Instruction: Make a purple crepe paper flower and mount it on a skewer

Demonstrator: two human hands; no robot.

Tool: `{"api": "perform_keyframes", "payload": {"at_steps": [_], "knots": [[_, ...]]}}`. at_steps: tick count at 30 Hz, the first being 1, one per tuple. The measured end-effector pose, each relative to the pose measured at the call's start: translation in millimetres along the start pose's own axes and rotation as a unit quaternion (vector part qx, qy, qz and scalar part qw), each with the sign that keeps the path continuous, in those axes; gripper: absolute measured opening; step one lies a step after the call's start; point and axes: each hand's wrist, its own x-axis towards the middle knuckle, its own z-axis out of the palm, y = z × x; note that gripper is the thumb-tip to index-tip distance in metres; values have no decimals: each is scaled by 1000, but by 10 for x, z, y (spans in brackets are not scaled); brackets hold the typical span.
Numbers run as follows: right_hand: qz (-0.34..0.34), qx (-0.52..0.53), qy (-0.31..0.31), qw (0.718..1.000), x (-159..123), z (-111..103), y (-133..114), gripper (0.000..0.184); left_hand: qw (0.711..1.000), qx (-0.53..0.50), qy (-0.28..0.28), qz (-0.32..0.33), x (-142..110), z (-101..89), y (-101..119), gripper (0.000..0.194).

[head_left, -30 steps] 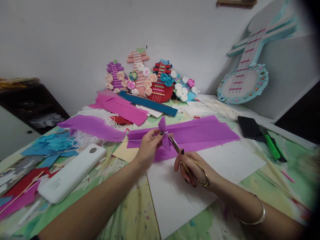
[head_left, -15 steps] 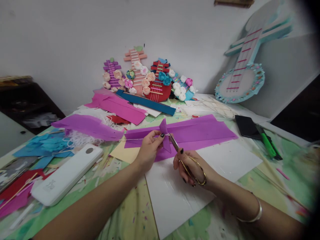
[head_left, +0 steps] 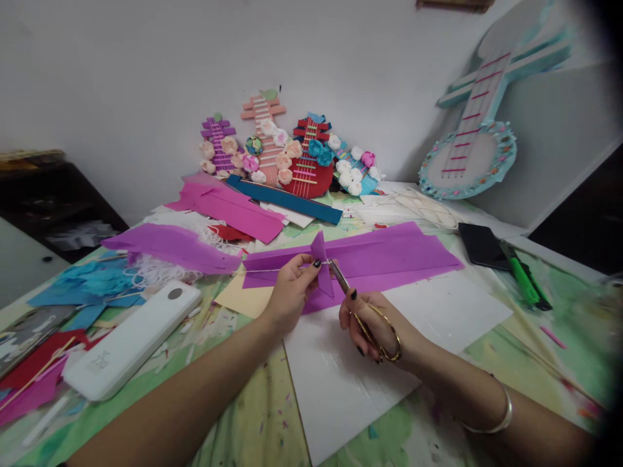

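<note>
Below the grip of the left hand [head_left: 288,292], a white sheet [head_left: 335,402]. Just behind, a long purple paper strip [head_left: 396,253]. At right, clasped in the right hand [head_left: 377,308], gold-handled scissors [head_left: 341,279]. Pinched between left thumb and fingers, a folded purple piece [head_left: 318,245]. At its middle, beside the thumb, thin white string [head_left: 326,262].

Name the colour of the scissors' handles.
The scissors' handles are gold-coloured; they show best in the head view, the only one here.

The paper strip [head_left: 389,253] is showing purple. The scissor handles [head_left: 370,338] are gleaming gold. Green and yellow blotches are patterning the tabletop [head_left: 257,418].
</note>
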Motion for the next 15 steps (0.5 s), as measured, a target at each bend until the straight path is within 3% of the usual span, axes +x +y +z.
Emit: {"api": "perform_keyframes", "payload": {"at_steps": [6,11,15], "knots": [[-4,-3,8,1000,-10,13,-4,54,1000,-6,4,3,10,-4,2,21],[-12,-68,95,993,52,-98,-22,46,1000,-4,18,14,36,-13,51,20],[-46,-228,173,957,142,-235,-2,26,984,74,117,111,122,-146,181,17]]}}
